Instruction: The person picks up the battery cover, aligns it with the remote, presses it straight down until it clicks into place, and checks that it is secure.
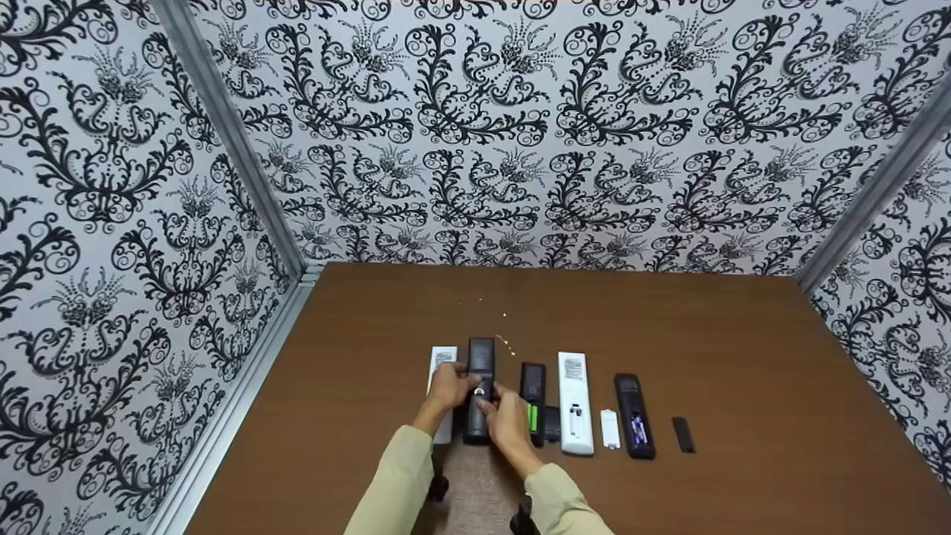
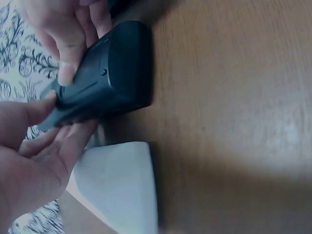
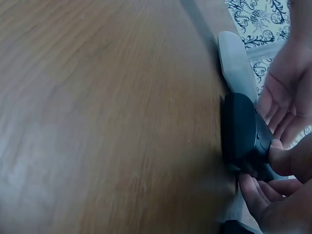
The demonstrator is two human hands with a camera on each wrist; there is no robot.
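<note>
A black remote (image 1: 481,355) lies face down in front of the person, between both hands. The left hand (image 1: 448,388) grips its left side, thumb on the back, fingers along the edge. From the right, the right hand (image 1: 508,421) holds the same remote, its thumb pressing on the back. In the left wrist view the remote's near end (image 2: 129,63) faces the camera, with both thumbs on its back. The right wrist view shows the remote (image 3: 241,126) pinched by the right hand (image 3: 287,190), the left hand (image 3: 287,97) beyond it. A white remote (image 1: 443,355) is partly under the left hand.
Right of the hands lie a black remote (image 1: 533,379) showing green batteries, a dark cover (image 1: 552,424), a white remote (image 1: 573,386) with an uncovered compartment, a white cover (image 1: 610,429), another black remote (image 1: 630,401) and a black cover (image 1: 683,435). Small crumbs (image 1: 505,342) dot the table (image 1: 728,342).
</note>
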